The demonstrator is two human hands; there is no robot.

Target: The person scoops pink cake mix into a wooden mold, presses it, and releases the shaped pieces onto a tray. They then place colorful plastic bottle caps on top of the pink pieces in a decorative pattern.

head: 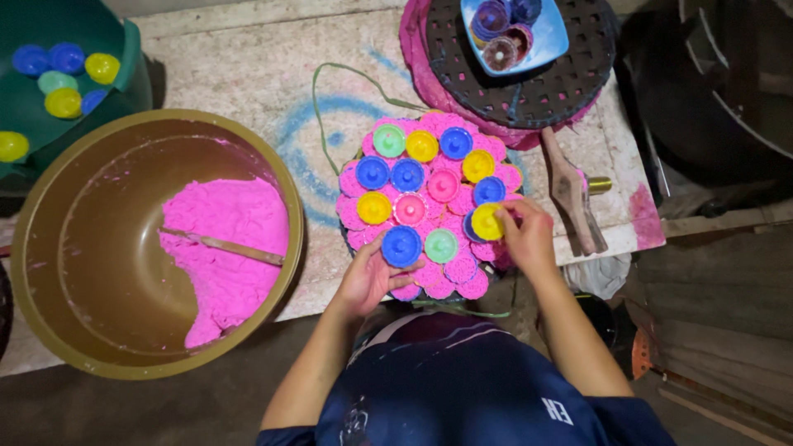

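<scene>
The right hand pinches a yellow mould at four o'clock on the round tray, fingertips closed on its rim. The left hand rests at six o'clock, fingers curled on a blue mould and gripping its near edge. About them sit more small moulds in blue, yellow, green and pink, each pressed into pink cakes packed edge to edge.

At nine o'clock from the tray stands a bowl with pink paste and a stick lying across it. At twelve o'clock a black grid bears a blue dish of used moulds.

The risk seems to lie in the crowding: a mould lifted crookedly could tear its soft cake or crush the neighbour touching it. The yellow mould sits near the tray's rim, so a sideways tug may push that cake off the edge. Both wrists hover over finished cakes and could dent them.
</scene>
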